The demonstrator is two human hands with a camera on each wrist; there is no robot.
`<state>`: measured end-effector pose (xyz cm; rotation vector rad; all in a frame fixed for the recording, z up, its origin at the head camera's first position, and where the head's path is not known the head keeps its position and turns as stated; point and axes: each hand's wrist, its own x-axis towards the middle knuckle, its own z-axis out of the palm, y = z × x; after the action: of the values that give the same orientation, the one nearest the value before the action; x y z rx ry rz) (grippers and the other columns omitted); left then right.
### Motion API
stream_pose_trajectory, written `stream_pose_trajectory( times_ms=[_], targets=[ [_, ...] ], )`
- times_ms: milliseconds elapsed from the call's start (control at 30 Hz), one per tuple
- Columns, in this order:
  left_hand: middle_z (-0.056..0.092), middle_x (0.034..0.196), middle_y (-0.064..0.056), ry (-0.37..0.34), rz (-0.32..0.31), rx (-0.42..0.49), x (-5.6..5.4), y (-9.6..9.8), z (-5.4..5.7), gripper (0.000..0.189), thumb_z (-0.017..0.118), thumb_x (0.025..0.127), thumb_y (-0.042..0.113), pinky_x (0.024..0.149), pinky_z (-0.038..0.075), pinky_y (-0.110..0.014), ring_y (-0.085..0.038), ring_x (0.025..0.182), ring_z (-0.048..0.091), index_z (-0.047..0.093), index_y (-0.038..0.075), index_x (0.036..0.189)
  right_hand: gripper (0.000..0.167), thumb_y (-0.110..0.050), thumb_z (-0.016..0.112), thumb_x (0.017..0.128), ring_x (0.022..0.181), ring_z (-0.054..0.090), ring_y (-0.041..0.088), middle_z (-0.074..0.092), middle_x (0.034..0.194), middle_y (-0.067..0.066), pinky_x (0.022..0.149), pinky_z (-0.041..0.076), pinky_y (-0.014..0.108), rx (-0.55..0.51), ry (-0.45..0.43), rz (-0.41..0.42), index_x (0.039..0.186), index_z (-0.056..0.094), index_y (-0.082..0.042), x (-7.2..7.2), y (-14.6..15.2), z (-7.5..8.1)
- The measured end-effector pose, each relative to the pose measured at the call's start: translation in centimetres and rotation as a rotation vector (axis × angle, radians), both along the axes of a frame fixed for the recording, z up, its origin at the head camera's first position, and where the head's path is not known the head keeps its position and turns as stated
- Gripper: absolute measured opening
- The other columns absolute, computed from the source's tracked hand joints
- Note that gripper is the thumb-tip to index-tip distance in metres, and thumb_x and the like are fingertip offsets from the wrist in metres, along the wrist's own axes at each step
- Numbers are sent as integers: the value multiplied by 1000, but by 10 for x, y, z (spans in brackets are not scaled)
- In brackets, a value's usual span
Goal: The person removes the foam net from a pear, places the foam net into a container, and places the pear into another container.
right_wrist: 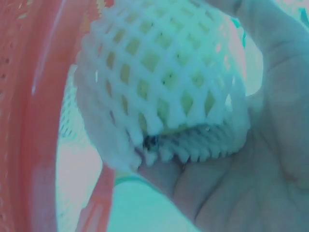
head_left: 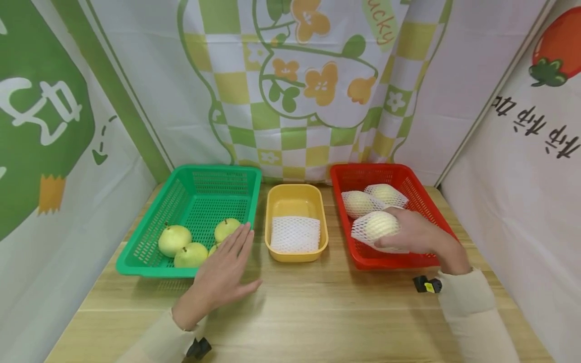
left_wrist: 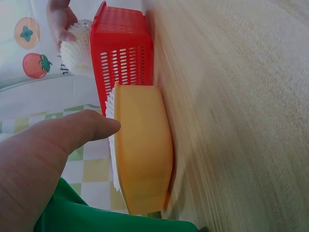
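Observation:
My right hand (head_left: 417,233) grips a pear in a white foam net (head_left: 378,228) over the near part of the red basket (head_left: 428,212). In the right wrist view the net (right_wrist: 164,77) wraps the pear, its ragged edge beside my palm. Two more netted pears (head_left: 358,203) lie behind it in that basket. My left hand (head_left: 224,277) has its fingers straight over the near right corner of the green basket (head_left: 131,252). Bare yellow-green pears (head_left: 174,240) sit in the green basket, one partly hidden by my fingers.
Between the two baskets stands a small yellow tray (head_left: 297,194) with white foam nets (head_left: 295,234) in it. All three rest on a wooden table (head_left: 317,312). A checked curtain (head_left: 299,136) hangs behind, and printed cloth walls rise at both sides.

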<state>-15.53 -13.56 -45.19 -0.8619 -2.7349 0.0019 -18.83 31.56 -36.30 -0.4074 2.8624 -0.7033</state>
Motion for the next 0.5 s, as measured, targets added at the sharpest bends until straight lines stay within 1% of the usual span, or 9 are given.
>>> stream_pose_trajectory(
  times_ms=[133, 200, 267, 333, 400, 500],
  targets=[
    [27, 171, -27, -2, 1, -5, 0, 0, -1, 114, 74, 87, 66, 130, 32, -48, -41, 160, 30, 31, -9, 161, 73, -39, 86, 82, 106, 62, 20, 69, 126, 2, 87, 57, 35, -61, 28, 100, 143, 57, -11, 11, -22, 4],
    [27, 171, -27, -4, 1, -5, 0, 0, -1, 113, 74, 87, 66, 130, 32, -48, -41, 160, 30, 31, -9, 161, 70, -36, 86, 81, 107, 62, 18, 69, 125, -2, 89, 58, 34, -71, 38, 152, 142, 58, -16, 15, -33, 4],
    [27, 171, -27, -5, 1, -1, 0, 0, -1, 113, 74, 87, 65, 130, 32, -48, -41, 160, 30, 31, -9, 161, 71, -34, 87, 80, 106, 62, 15, 68, 125, -5, 88, 59, 32, -91, 42, 202, 142, 57, -18, 20, -45, 4],
    [27, 171, -27, -4, 2, 3, 0, 0, 0, 113, 74, 87, 65, 130, 32, -48, -41, 160, 30, 31, -8, 161, 69, -31, 88, 78, 104, 64, 12, 68, 123, -9, 88, 59, 30, -97, 61, 253, 140, 58, -21, 25, -56, 3],
    [27, 172, -27, -4, 5, 5, 0, 0, 0, 113, 75, 87, 65, 130, 32, -48, -41, 160, 30, 31, -8, 161, 68, -29, 88, 77, 102, 65, 9, 68, 122, -12, 87, 60, 27, -106, 76, 301, 138, 59, -22, 30, -68, 0],
    [27, 172, -26, -10, 9, 3, -1, 0, 0, 113, 75, 87, 65, 130, 32, -48, -41, 160, 29, 31, -8, 161, 67, -25, 88, 76, 99, 65, 6, 68, 119, -14, 87, 60, 26, -124, 82, 364, 137, 59, -22, 37, -84, -8]
  ],
)
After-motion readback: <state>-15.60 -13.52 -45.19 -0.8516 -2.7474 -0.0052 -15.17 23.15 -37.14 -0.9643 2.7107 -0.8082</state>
